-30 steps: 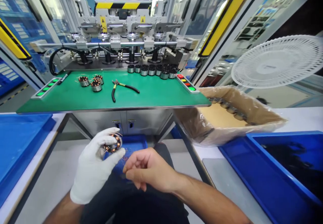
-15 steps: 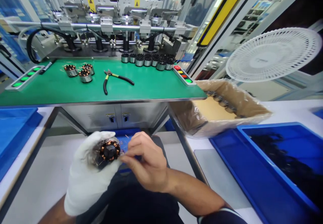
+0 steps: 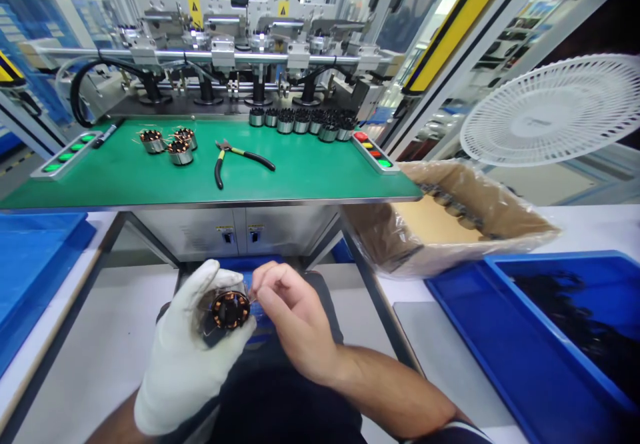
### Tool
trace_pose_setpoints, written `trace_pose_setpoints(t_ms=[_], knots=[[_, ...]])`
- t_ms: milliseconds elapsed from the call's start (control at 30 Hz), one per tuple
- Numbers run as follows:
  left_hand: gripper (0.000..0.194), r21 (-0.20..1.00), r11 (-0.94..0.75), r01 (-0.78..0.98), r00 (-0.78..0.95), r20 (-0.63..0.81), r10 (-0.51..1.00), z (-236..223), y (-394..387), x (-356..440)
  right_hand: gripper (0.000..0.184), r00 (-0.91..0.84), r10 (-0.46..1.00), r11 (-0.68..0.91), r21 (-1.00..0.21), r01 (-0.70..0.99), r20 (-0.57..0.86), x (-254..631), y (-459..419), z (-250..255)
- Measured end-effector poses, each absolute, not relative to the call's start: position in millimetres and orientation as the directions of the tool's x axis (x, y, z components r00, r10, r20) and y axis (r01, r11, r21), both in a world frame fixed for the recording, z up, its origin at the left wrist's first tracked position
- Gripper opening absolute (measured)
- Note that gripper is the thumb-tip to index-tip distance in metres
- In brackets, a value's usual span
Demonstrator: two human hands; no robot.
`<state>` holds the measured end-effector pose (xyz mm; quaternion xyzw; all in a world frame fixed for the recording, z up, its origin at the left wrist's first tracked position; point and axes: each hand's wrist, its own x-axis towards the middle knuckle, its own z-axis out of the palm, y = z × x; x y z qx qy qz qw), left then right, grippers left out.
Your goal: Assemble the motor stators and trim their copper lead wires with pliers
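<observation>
Item: wound motor coil (image 3: 230, 309), small metal cylinder w/ copper windings. Loc.: low centre of view, over the lap, in front of and below the counter (image 3: 310, 181) edge. Axis: open end turned up toward the camera, long axis approx. along the line of sight.
Left hand (image 3: 187, 357) (white glove): wrapped round the coil body from the left, clamped on it.
Right hand (image 3: 293, 317) (bare): just right of coil, fingertips pinched together at the coil's right rim; whether on a wire end, cannot tell. Both hands touch the coil; left carries it.
Counter, green mat: 3 more coils (image 3: 170, 144) at left, pliers (image 3: 240, 161) mid, row of dark-topped cylinders (image 3: 303, 123) at back.
Room: machine (image 3: 240, 37) behind counter; plastic-lined carton (image 3: 450, 221), blue bin (image 3: 555, 337), white fan (image 3: 555, 121) to right.
</observation>
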<state>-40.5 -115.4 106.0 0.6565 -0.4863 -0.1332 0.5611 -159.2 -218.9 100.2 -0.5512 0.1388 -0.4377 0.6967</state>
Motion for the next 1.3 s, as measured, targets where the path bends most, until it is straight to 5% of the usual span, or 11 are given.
trace_pose_setpoints(t_ms=[100, 200, 333, 433, 600, 733, 1033, 1300], knots=[[0.072, 0.832, -0.011, -0.555, 0.459, 0.295, -0.838, 103, -109, -34, 0.029, 0.671, -0.581, -0.275, -0.887, 0.371, 0.461, -165, -239, 115], [0.078, 0.828, -0.083, -0.554, 0.44, 0.206, -0.874, 100, -105, -32, 0.019, 0.781, -0.42, -0.327, -0.88, 0.346, 0.463, -166, -253, 129], [0.074, 0.856, -0.043, -0.515, 0.452, 0.228, -0.862, 98, -107, -36, 0.014, 0.716, -0.619, -0.086, -0.934, 0.347, 0.323, -161, -245, 124], [0.058, 0.863, -0.007, -0.505, 0.532, 0.305, -0.79, 102, -110, -37, 0.01, 0.519, -0.79, -0.081, -0.895, 0.439, 0.326, -161, -231, 111], [0.034, 0.82, 0.06, -0.569, 0.496, 0.401, -0.77, 116, -116, -36, 0.028, 0.533, -0.652, -0.343, -0.836, 0.427, 0.54, -170, -228, 101], [0.038, 0.844, 0.094, -0.528, 0.497, 0.396, -0.772, 119, -116, -37, 0.009, 0.558, -0.576, -0.461, -0.801, 0.382, 0.598, -172, -230, 104], [0.039, 0.832, 0.035, -0.553, 0.429, 0.321, -0.844, 112, -110, -36, 0.009, 0.633, -0.586, -0.297, -0.861, 0.412, 0.505, -167, -234, 114], [0.032, 0.778, 0.058, -0.626, 0.382, 0.37, -0.847, 118, -109, -35, 0.01, 0.562, -0.631, -0.35, -0.843, 0.408, 0.534, -164, -230, 113]])
